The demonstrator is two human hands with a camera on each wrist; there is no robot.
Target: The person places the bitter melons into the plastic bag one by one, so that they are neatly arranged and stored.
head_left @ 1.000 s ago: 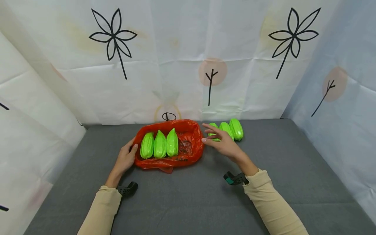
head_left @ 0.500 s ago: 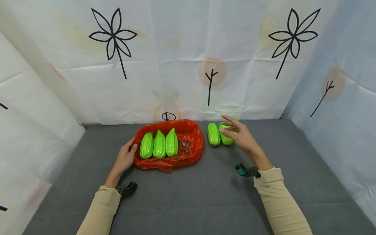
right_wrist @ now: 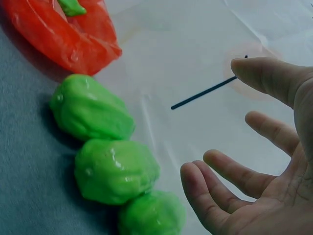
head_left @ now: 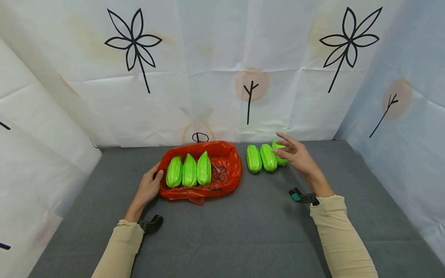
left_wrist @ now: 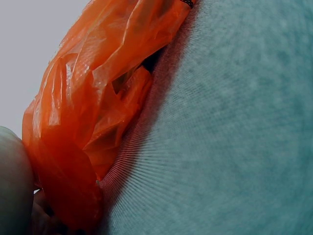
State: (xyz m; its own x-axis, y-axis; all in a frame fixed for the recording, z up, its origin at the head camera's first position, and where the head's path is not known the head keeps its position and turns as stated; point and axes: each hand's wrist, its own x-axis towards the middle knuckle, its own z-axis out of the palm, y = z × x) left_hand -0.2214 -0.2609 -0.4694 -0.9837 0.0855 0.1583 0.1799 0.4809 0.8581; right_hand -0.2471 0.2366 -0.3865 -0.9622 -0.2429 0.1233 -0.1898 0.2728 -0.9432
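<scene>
A red plastic bag [head_left: 232,164], opened out and low like a tray, lies on the grey cloth. Its left rim is pinched in my left hand [head_left: 147,189], the thumb on the near side; in the left wrist view the bag's crumpled orange-red side [left_wrist: 73,107] sits beside the thumb [left_wrist: 12,181]. Three shiny green ribbed gourds [head_left: 189,170] lie side by side in the bag. Right of it stand three more green ribbed gourds [head_left: 268,158] in a row. My right hand [head_left: 300,160] hovers over the rightmost one, partly covering it, fingers spread and holding nothing.
The grey cloth-covered table [head_left: 222,235] runs up to a white printed backdrop [head_left: 208,92] close behind the bag and gourds. Pale side sheets [head_left: 410,154] stand left and right. Black bands [head_left: 304,197] circle both wrists.
My right hand has moved rightward from beside the bag, past the loose row, uncovering the left two gourds. My left hand and the bag have stayed put.
</scene>
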